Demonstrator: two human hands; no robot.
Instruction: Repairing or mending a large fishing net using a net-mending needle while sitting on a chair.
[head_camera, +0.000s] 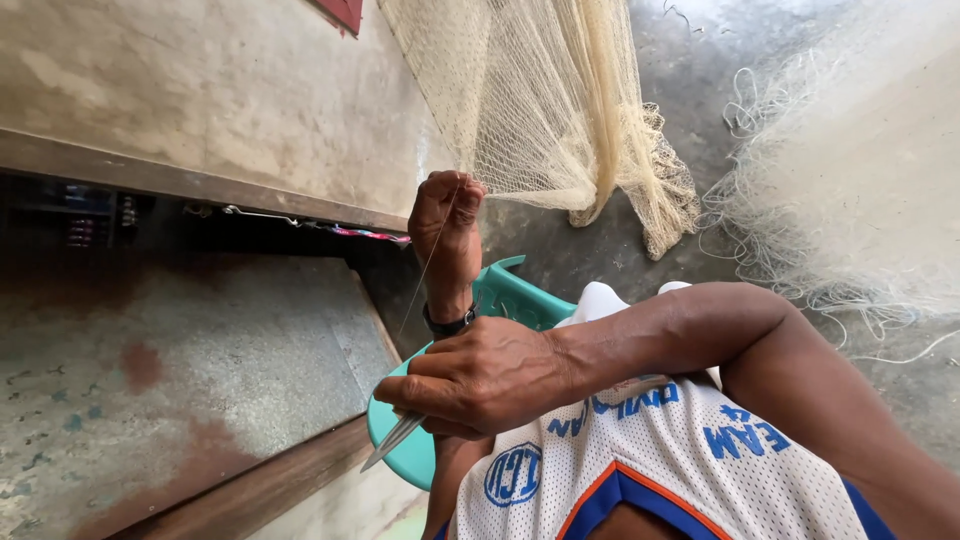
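My left hand (445, 225), with a black band on its wrist, is raised and pinches the lower edge of a cream fishing net (540, 110) that hangs from above. A thin thread (425, 270) runs from those fingers down toward my right hand (480, 380). My right hand is closed around a flat pale netting needle (392, 442), whose tip sticks out to the lower left. My right forearm crosses in front of my white, blue and orange jersey (640, 460).
A teal plastic seat (515, 295) is under my arms. A second heap of pale net (850, 170) lies on the wet concrete floor at right. A stained wall, a wooden ledge (200, 185) and a concrete step (190, 370) fill the left.
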